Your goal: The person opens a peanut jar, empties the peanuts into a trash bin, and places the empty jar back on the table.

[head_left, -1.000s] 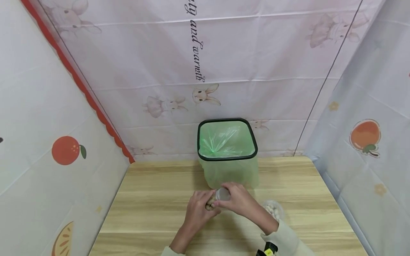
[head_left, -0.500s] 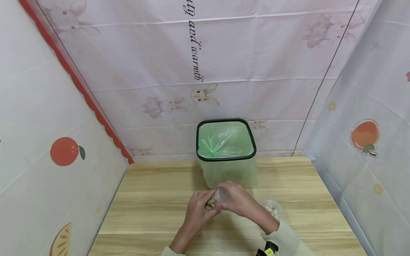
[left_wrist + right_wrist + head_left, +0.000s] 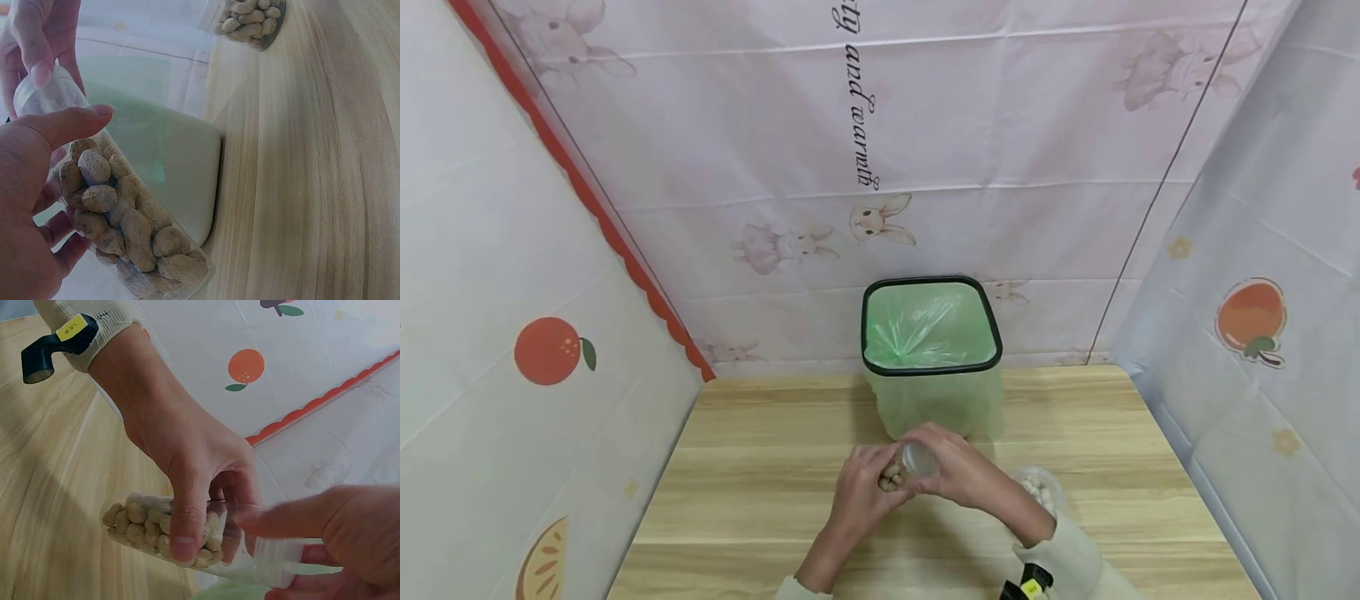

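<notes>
My left hand [image 3: 861,493] grips a clear plastic jar [image 3: 140,228] round its body. Unshelled peanuts [image 3: 144,522] fill its lower part. The jar lies tilted, its capped end toward my right hand [image 3: 962,473]. That hand's fingers and thumb curl round the clear screw lid [image 3: 51,94] at the mouth end. In the right wrist view, the space inside the jar near the lid holds no peanuts. Both hands are above the table, just in front of the green-lined bin [image 3: 940,400].
A second clear container of peanuts [image 3: 1037,492] stands on the wooden table [image 3: 760,500], beside my right forearm. The bin, with a black rim [image 3: 932,371] and a green bag inside, stands by the back wall. Printed cloth walls [image 3: 647,150] enclose the table's sides and back.
The fingers of my right hand have turned round the lid, the hand shifting slightly left. My left hand keeps its grip on the jar, nearly still. The bin and second container stay put.
</notes>
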Motion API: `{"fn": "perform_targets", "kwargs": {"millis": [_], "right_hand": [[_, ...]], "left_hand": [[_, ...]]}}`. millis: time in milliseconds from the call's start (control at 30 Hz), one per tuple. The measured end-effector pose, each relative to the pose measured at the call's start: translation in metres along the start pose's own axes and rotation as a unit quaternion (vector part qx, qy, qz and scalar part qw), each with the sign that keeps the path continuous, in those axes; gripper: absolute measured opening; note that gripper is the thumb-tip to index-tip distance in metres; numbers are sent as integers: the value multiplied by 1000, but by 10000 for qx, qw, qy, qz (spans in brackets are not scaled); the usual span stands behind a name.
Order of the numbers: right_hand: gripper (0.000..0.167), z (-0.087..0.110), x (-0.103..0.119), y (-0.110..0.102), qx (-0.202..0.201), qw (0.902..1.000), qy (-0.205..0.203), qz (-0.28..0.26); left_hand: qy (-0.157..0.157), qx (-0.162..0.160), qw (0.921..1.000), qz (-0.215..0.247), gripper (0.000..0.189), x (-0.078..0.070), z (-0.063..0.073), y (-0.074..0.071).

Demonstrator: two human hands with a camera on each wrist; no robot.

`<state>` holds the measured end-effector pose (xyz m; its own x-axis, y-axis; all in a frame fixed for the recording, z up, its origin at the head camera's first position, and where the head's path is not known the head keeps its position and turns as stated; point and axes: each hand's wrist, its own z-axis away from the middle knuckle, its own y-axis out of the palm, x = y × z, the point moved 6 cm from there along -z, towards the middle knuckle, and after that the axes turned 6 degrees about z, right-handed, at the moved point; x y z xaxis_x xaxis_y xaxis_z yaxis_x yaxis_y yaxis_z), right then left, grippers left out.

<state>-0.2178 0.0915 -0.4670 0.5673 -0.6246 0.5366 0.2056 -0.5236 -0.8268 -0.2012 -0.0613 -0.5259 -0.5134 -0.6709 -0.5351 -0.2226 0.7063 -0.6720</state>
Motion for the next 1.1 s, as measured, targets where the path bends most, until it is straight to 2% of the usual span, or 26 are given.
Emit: {"fn": "perform_targets", "kwargs": {"millis": [133, 300, 433, 567, 733, 867, 1100], "right_hand": [[75, 0, -2, 0, 12, 10000, 83, -44], [91, -1, -10, 2, 23, 9966, 795, -201], [84, -3, -12, 3, -151, 9932, 1133, -212], [68, -3, -12, 2, -364, 9925, 1157, -159], [54, -3, -12, 2, -312, 9927, 1163, -111], [52, -3, -11, 2, -300, 9934, 1102, -87], [52, 0, -6, 1, -380, 9969, 684, -41]], "left_hand": [[35, 17, 10000, -66, 70, 0, -1, -1], [51, 32, 9999, -133, 65, 0, -1, 0], [112, -32, 9998, -188, 65, 0, -1, 1], [199, -126, 9995, -206, 69, 1, 0, 3], [216, -175, 9995, -176, 70, 1, 0, 4], [223, -149, 9995, -179, 68, 1, 1, 4], [313, -132, 9990, -301, 64, 0, 1, 3]]}}
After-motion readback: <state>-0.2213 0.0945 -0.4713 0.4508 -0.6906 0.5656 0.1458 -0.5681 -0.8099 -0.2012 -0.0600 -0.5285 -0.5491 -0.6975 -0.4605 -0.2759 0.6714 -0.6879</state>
